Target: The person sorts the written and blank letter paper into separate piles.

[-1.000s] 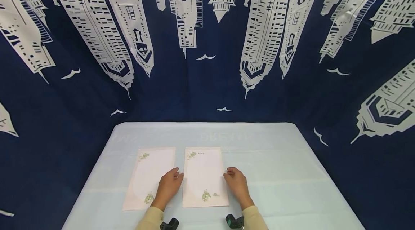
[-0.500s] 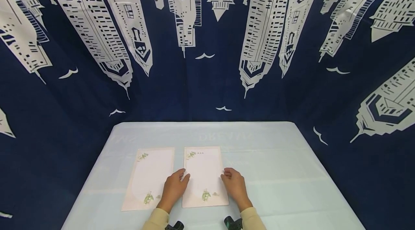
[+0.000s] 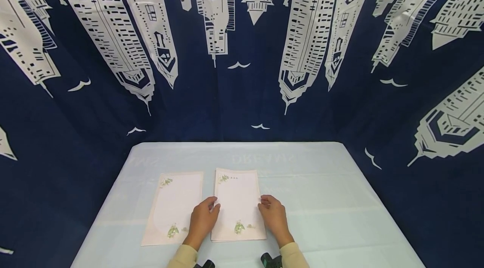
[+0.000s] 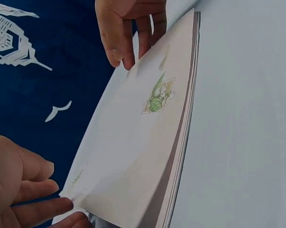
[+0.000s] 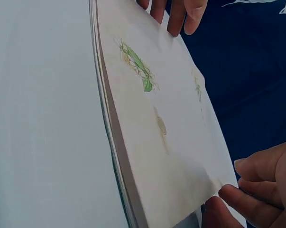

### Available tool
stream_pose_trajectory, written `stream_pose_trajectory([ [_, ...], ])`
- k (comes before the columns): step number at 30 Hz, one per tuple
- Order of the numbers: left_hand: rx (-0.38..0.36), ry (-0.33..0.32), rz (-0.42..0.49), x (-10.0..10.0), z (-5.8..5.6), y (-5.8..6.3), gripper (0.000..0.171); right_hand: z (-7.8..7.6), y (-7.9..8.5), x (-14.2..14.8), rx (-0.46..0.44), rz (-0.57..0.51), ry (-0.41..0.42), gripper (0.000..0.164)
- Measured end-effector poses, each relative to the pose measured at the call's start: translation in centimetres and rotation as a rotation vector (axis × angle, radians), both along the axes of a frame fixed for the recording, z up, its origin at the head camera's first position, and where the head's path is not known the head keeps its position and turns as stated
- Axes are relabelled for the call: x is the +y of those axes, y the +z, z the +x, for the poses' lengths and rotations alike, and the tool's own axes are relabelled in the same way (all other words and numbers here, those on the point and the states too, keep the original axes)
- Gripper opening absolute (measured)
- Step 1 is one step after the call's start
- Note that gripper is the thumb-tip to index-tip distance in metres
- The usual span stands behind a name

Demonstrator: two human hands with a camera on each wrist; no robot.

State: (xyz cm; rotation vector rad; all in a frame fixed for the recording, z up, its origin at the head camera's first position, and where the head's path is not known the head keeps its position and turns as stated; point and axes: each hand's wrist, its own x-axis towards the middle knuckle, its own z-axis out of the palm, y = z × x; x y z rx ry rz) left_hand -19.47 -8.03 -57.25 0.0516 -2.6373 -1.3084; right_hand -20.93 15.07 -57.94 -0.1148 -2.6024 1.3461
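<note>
A stack of letter paper (image 3: 239, 201) with pale pink borders and green floral prints lies on the table between my hands. The left hand (image 3: 203, 219) pinches its left edge. Opposite, the right hand (image 3: 274, 217) pinches the right edge at about the same height. The wrist views show the top sheet (image 5: 154, 137) bowed upward, with a dark gap over the sheets beneath (image 4: 173, 190). Part of the fingertips is hidden behind the raised edges.
Another sheet of the same letter paper (image 3: 174, 205) lies flat to the left, partly behind the left hand. The pale tablecloth (image 3: 332, 201) extends to the right. A dark blue curtain with white buildings (image 3: 242, 104) hangs behind the table.
The left hand has moved right onto the stack's left edge, and the right hand slightly inward. The upper sheets have risen and shifted a little, so the stack's edges no longer line up.
</note>
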Motion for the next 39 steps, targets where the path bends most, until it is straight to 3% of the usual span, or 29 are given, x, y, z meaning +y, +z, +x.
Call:
stream_pose_trajectory([
  [4, 0.033, 0.003, 0.059, 0.1, -0.3, -0.2, 0.023, -0.1, 0.0, 0.3, 0.020, -0.028, -0.038, 0.024],
  [10, 0.035, 0.006, 0.133, 0.5, -0.7, -0.4, 0.031, -0.5, -0.4, 1.0, 0.025, -0.089, -0.105, 0.029],
  [19, 0.046, -0.006, 0.226, 1.7, -1.1, -0.3, 0.038, -0.6, -0.3, 2.4, 0.045, -0.078, -0.146, 0.024],
  [31, 0.020, -0.090, 0.276, 5.8, -2.1, 0.4, 0.034, 0.2, 1.6, 6.0, -0.046, -0.118, -0.214, 0.025],
  [39, 0.013, -0.127, 0.307, 8.7, -2.6, 1.1, 0.035, 0.4, 2.2, 8.8, -0.048, -0.104, -0.259, 0.024],
])
